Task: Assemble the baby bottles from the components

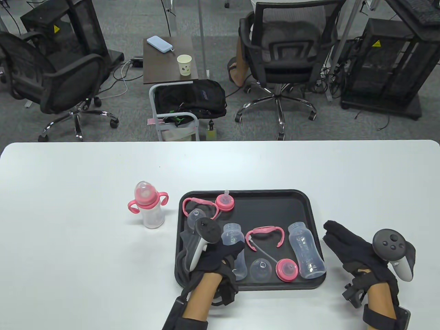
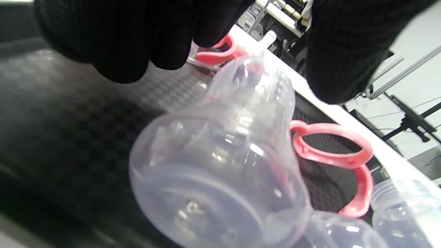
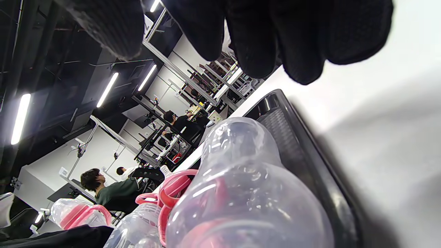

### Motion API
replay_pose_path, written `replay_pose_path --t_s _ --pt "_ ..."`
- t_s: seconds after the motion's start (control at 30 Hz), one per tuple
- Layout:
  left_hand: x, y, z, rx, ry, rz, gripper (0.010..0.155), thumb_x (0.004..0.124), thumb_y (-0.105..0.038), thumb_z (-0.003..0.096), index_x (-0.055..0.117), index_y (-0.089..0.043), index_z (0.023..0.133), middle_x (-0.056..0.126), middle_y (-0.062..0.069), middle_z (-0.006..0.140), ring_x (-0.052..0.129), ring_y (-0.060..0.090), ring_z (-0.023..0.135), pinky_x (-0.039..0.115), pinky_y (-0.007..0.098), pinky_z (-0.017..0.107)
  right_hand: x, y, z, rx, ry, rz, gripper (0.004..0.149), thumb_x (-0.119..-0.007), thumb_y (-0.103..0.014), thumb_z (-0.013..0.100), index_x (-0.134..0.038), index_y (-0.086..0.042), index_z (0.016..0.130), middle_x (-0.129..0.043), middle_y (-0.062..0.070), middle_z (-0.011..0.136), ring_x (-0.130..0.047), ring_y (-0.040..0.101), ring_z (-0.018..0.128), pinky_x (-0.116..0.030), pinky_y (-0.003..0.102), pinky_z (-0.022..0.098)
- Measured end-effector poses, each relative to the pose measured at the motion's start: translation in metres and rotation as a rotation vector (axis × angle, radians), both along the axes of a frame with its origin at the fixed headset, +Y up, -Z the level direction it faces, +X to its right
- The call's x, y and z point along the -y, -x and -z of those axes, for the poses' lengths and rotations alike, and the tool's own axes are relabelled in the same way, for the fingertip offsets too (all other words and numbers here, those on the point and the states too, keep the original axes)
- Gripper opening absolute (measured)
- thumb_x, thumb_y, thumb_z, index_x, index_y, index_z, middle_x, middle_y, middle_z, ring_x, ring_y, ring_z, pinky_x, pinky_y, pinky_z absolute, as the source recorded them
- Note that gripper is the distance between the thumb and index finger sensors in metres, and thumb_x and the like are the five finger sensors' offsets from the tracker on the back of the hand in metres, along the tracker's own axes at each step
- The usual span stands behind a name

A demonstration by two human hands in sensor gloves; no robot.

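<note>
Clear domed cap (image 2: 220, 165) lies on black tray (image 2: 69, 113), fingers (image 2: 124, 41) above

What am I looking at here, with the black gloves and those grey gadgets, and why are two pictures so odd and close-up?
There is no robot: a person wears sensor gloves, and the grey gadget strapped to the back of each hand is a motion tracker, not something held.

The wide picture looks down on a white table. The two close-ups come from small cameras on the wrists, so the gloved fingers hang in from the top.

One finished baby bottle stands on the table, left of a black tray. In the tray lie loose parts: two clear bottle bodies, pink handle rings, pink collars and clear domed caps.

The left hand hovers over the tray above a clear cap, fingers not closed on it. The right hand rests flat beside the tray, holding nothing.
</note>
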State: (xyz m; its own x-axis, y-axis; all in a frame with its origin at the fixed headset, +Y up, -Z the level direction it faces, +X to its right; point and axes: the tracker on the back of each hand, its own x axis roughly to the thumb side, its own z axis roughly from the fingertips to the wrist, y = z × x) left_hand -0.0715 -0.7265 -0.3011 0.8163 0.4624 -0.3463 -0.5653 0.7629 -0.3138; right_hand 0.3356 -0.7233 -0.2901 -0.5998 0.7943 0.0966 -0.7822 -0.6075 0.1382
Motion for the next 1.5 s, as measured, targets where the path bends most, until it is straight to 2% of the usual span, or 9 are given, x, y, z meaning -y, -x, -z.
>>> replay_pose_path --t_s 0.23,0.47,0.83,1.0,1.13,1.3,1.43,1.5 --pt "0.014 -0.010 0.002 -0.005 0.059 0.035 0.107 0.080 -0.082 0.0455 0.050 -0.010 0.119 0.072 0.021 0.107 0.091 0.045 0.074 0.085 0.047 0.049 0.001 0.002 0.001 -0.017 0.011 0.006 0.069 -0.069 -0.054 0.059 -0.058 -0.010 0.111 -0.067 0.032 0.107 -0.075 0.060 0.088 -0.066 0.070 0.059" --pt "0.023 -0.013 0.006 -0.008 0.118 0.039 0.105 0.081 -0.081 0.0457 0.056 -0.007 0.116 0.080 0.018 0.100 0.099 0.039 0.064 0.090 0.041 0.042 0.001 0.002 0.001 -0.021 0.017 0.006 0.069 -0.069 -0.055 0.059 -0.058 -0.010 0.111 -0.067 0.033 0.107 -0.075 0.060 0.088 -0.066 0.070 0.059" --pt "0.023 -0.003 0.007 0.025 0.120 0.065 0.098 0.084 -0.077 0.0468 0.059 -0.010 0.114 0.085 0.010 0.097 0.101 0.037 0.068 0.089 0.044 0.044 0.003 0.003 0.001 -0.023 0.029 -0.001 0.069 -0.069 -0.055 0.059 -0.058 -0.009 0.111 -0.067 0.033 0.107 -0.075 0.060 0.087 -0.066 0.071 0.059" --pt "0.020 0.009 0.001 0.054 -0.015 0.023 0.097 0.086 -0.075 0.0452 0.058 -0.012 0.114 0.085 0.008 0.097 0.101 0.037 0.071 0.089 0.046 0.046 0.003 0.002 0.000 -0.020 0.038 -0.004 0.069 -0.069 -0.055 0.060 -0.058 -0.010 0.111 -0.067 0.033 0.107 -0.075 0.060 0.087 -0.066 0.070 0.059" --pt "0.016 0.023 -0.004 0.086 -0.133 -0.117 0.095 0.088 -0.069 0.0458 0.050 -0.017 0.116 0.078 0.008 0.104 0.093 0.043 0.080 0.086 0.053 0.050 0.003 0.001 0.000 -0.013 0.043 -0.005 0.069 -0.069 -0.055 0.060 -0.058 -0.009 0.111 -0.067 0.033 0.107 -0.075 0.060 0.087 -0.066 0.071 0.059" --pt "0.011 0.038 -0.008 0.103 -0.241 -0.262 0.095 0.089 -0.067 0.0452 0.047 -0.023 0.117 0.075 0.005 0.107 0.090 0.044 0.085 0.087 0.053 0.047 0.004 0.000 0.000 -0.005 0.051 -0.009 0.069 -0.069 -0.055 0.060 -0.058 -0.009 0.111 -0.067 0.033 0.107 -0.075 0.060 0.087 -0.066 0.071 0.059" --pt "0.010 0.046 -0.010 0.140 -0.304 -0.345 0.094 0.090 -0.066 0.0447 0.046 -0.026 0.118 0.073 0.003 0.110 0.087 0.044 0.089 0.086 0.054 0.048 0.004 -0.001 0.000 0.000 0.056 -0.012 0.069 -0.069 -0.055 0.060 -0.058 -0.009 0.111 -0.067 0.033 0.107 -0.075 0.060 0.087 -0.066 0.071 0.059" --pt "0.009 0.047 -0.010 0.169 -0.302 -0.365 0.094 0.091 -0.065 0.0450 0.045 -0.026 0.118 0.072 0.003 0.111 0.086 0.044 0.090 0.085 0.055 0.050 0.004 -0.001 0.000 0.004 0.057 -0.013 0.069 -0.069 -0.055 0.060 -0.059 -0.009 0.111 -0.068 0.033 0.106 -0.076 0.060 0.087 -0.066 0.071 0.059"
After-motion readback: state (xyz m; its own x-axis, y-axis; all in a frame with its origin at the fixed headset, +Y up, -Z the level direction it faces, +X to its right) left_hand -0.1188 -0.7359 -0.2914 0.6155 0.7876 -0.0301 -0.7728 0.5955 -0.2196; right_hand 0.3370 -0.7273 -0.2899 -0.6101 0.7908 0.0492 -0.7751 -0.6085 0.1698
